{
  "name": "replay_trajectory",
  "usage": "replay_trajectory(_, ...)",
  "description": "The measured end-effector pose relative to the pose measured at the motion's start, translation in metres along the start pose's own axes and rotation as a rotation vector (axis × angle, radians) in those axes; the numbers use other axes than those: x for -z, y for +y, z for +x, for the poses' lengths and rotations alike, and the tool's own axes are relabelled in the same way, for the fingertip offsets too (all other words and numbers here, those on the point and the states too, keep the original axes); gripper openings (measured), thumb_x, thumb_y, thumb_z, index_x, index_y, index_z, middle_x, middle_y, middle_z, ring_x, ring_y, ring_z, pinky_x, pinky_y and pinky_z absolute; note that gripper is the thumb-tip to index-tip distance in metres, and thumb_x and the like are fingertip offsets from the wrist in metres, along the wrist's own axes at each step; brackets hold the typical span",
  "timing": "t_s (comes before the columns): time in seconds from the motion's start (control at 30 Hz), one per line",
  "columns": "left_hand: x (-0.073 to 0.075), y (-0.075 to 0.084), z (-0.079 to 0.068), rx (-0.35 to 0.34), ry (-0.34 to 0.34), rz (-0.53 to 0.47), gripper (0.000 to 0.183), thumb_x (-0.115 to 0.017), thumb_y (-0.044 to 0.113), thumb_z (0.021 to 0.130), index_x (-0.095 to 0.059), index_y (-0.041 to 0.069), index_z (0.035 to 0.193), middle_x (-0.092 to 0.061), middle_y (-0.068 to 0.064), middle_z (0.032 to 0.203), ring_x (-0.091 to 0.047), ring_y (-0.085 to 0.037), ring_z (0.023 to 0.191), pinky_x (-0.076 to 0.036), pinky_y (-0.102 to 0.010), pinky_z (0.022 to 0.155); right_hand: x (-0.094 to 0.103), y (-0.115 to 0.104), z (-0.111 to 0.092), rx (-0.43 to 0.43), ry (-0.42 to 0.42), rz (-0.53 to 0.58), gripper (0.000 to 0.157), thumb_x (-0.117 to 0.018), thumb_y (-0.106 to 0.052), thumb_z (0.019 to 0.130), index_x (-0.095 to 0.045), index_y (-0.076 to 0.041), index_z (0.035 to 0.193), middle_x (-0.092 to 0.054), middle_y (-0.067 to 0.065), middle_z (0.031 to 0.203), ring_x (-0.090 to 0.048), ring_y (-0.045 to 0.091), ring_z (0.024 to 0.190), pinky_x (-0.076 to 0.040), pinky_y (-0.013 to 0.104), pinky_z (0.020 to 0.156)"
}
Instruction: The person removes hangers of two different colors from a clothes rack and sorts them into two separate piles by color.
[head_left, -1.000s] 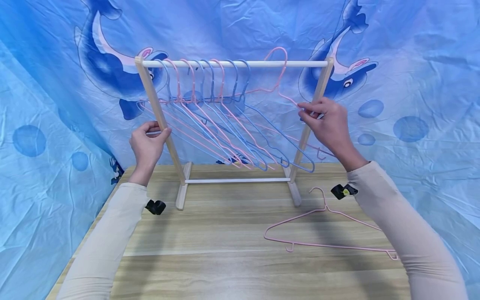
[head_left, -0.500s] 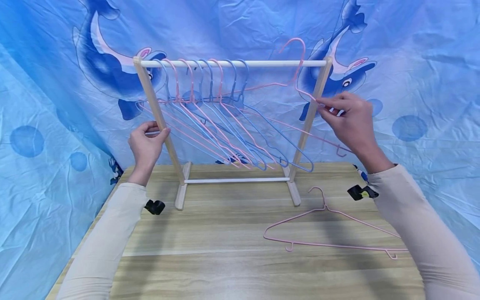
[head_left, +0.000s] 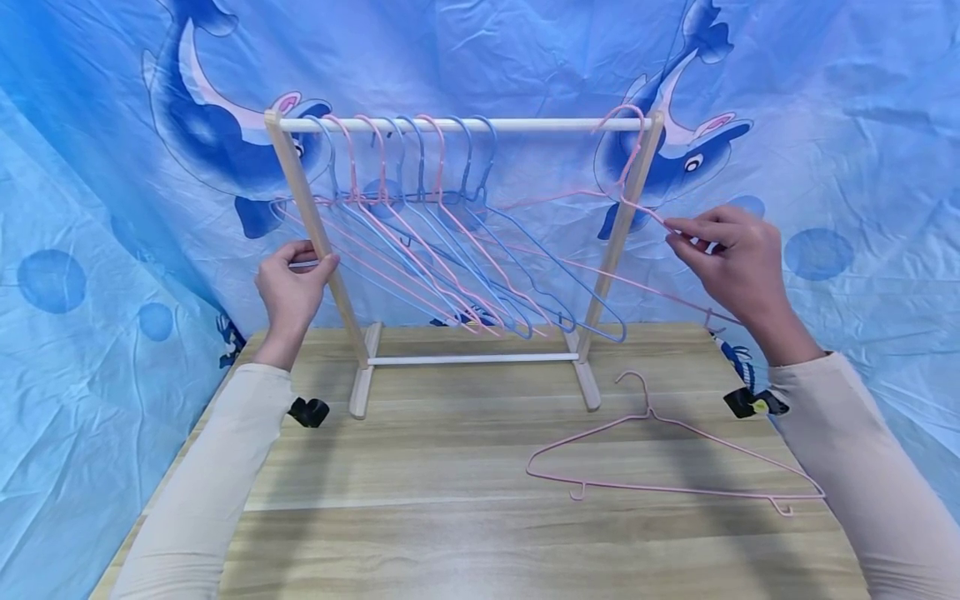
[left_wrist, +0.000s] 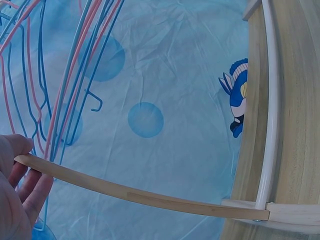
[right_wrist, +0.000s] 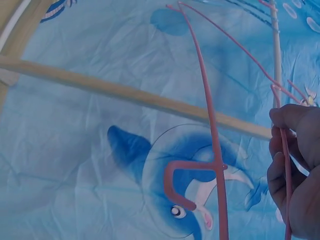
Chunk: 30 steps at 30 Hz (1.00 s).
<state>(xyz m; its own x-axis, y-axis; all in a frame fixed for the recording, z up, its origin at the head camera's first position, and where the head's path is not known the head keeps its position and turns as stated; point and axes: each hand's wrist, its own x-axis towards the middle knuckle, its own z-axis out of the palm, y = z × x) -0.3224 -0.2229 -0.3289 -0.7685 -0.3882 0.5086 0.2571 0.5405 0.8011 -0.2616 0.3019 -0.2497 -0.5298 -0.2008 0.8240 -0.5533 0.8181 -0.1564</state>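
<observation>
A small clothes rack with wooden posts and a white top rail [head_left: 547, 126] stands on the table. My left hand [head_left: 291, 287] holds its left post [left_wrist: 125, 191] between thumb and fingers. With thumb and fingertips, my right hand [head_left: 738, 267] pinches one shoulder of a pink hanger [right_wrist: 212, 130], outside the right post. That hanger's hook arches over the rail near its right end; whether it bears on the rail I cannot tell. Several blue hangers [head_left: 422, 167] and pink hangers [head_left: 354, 167] hang along the rail's left half, overlapping one another.
Another pink hanger [head_left: 637, 487] lies flat on the wooden table [head_left: 420, 533], in front and to the right of the rack. Behind the table hangs a blue curtain [head_left: 495, 50] with printed dolphins. A white lower bar [head_left: 472, 360] joins the rack's feet.
My right hand has carried the pink hanger rightward; its hook rose above the rail and then came down near the right post. My left hand has stayed on the left post.
</observation>
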Motion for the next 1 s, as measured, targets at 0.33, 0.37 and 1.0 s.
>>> replay_trajectory(0.33,0.001,-0.001,0.000,0.005,0.001,-0.004,0.042,-0.075,0.036,0.094,-0.073,0.007,0.124,-0.071,-0.011,0.113,-0.072,-0.021,0.097,-0.060,-0.033,0.087,0.002,0.021,-0.024,0.027,0.005,-0.009,0.019,-0.078,0.000,0.088,-0.081,-0.003,0.106,-0.068,0.016,0.080,-0.039,-0.007,0.070,-0.029,0.011,0.062)
replay_trajectory(0.37,0.001,-0.001,-0.001,0.007,0.000,-0.007,0.042,-0.075,0.036,0.094,-0.073,0.007,0.124,-0.071,-0.011,0.113,-0.072,-0.022,0.097,-0.060,-0.033,0.087,0.004,0.023,-0.026,0.031,0.000,-0.009,0.019,-0.078,0.001,0.087,-0.081,-0.003,0.106,-0.068,0.015,0.080,-0.039,-0.007,0.069,-0.029,0.012,0.061)
replay_trajectory(1.0,0.001,0.000,0.000,0.007,-0.002,-0.007,0.040,-0.076,0.034,0.094,-0.073,0.005,0.121,-0.071,-0.012,0.112,-0.072,-0.018,0.095,-0.060,-0.032,0.087,0.016,0.068,-0.076,0.153,-0.020,0.014,0.027,-0.083,0.014,0.068,-0.081,0.003,0.093,-0.071,0.015,0.077,-0.043,-0.004,0.063,-0.030,0.010,0.055)
